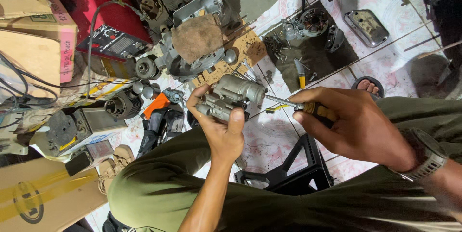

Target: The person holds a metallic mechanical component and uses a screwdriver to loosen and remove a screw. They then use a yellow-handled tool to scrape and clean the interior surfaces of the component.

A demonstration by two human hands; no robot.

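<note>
The tiled floor [288, 6], pale with a faded pink pattern, carries everything here. On the left lie cardboard boxes [33, 20] and a red machine case [103, 15] with a black panel and cables. Next in size is a grey metal engine casing [192, 54] near the top centre, with a brown rag [198, 37] draped over it. To its right a dark mat [313, 54] holds round motor parts, bolts and a yellow-handled tool, and beside the mat sits a shiny oblong metal cover [366, 27]. A black plastic stool [293, 169] stands between the person's knees, which are clad in olive trousers [159, 188]. A bare foot in a sandal [368, 86] shows past the right knee.

The left hand [219, 124] is clamped around a small grey cast-metal motor unit [228, 97], held in the air above the floor, in front of the knees. The unit has a smooth cylindrical body lying roughly crosswise, a blockier ribbed housing beneath it and short round stubs toward its left end; its surface is dull silver with grime in the recesses. The right hand [353, 126], with a wristwatch [423, 155] on its wrist, is closed on a screwdriver [308, 107] with an amber and black handle. The thin shaft points left, its tip meeting the right end of the motor unit.
</note>
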